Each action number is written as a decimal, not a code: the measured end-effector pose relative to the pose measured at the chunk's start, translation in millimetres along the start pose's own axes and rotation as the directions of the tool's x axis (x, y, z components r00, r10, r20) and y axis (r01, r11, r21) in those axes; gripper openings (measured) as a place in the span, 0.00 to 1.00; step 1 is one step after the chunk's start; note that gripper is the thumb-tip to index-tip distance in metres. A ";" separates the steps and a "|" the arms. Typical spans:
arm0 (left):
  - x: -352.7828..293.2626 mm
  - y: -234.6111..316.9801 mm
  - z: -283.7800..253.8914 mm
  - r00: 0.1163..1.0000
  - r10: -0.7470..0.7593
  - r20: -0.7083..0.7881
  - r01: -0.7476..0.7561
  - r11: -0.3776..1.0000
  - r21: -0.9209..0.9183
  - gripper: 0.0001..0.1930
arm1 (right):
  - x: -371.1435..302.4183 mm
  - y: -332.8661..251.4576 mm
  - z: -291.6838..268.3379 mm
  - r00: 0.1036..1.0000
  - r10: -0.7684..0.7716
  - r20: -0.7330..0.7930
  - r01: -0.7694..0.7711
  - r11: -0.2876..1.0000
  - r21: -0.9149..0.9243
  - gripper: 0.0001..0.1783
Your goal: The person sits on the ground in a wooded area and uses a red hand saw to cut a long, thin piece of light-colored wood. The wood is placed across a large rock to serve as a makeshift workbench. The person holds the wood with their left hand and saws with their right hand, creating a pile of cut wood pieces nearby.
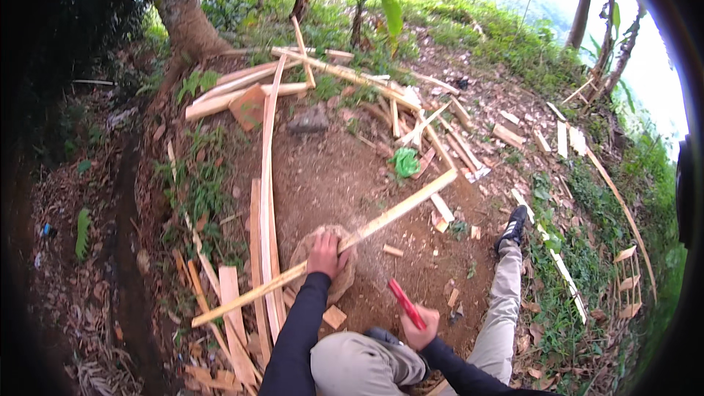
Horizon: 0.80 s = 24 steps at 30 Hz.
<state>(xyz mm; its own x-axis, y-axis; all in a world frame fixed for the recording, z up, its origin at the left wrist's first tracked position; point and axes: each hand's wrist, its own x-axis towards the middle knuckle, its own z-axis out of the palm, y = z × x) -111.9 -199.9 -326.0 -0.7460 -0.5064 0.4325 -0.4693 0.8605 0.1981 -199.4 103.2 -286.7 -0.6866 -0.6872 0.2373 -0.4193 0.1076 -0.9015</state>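
A long, pale wooden strip lies slantwise across a rounded, brownish block, which could be a stump or a stone. My left hand presses down on the strip over the block, its fingers closed round the wood. Lower and to the right, my right hand grips a slim red tool that points up and left toward the block. No blade can be made out on it, so its kind is unclear. The tool is apart from the strip.
Long boards lie to the left of the block. Wood pieces are heaped at the back, near a tree and a crumpled green plastic bag. Offcuts litter the dirt. My shoe rests on the right.
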 end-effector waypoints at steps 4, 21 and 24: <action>1.6 0.2 -6.9 0.998 -0.051 0.046 0.054 0.997 -0.051 0.21 | 68.5 -10.9 41.5 0.998 -0.062 -0.028 0.062 0.998 0.027 0.09; 5.3 -1.2 -3.5 1.000 -0.025 0.004 0.025 0.998 -0.066 0.21 | 63.5 -9.7 36.9 0.996 -0.086 0.017 0.085 0.995 0.055 0.09; 1.4 -5.6 -7.5 0.999 -0.028 0.023 0.028 0.999 -0.034 0.21 | 15.0 -8.3 1.3 0.999 -0.007 0.042 0.006 0.999 0.042 0.09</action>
<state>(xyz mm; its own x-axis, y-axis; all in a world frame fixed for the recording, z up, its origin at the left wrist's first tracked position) -106.8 -205.0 -319.9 -0.7432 -0.5311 0.4069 -0.4740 0.8472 0.2401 -205.4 91.1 -276.1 -0.6576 -0.7178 0.2285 -0.3978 0.0733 -0.9146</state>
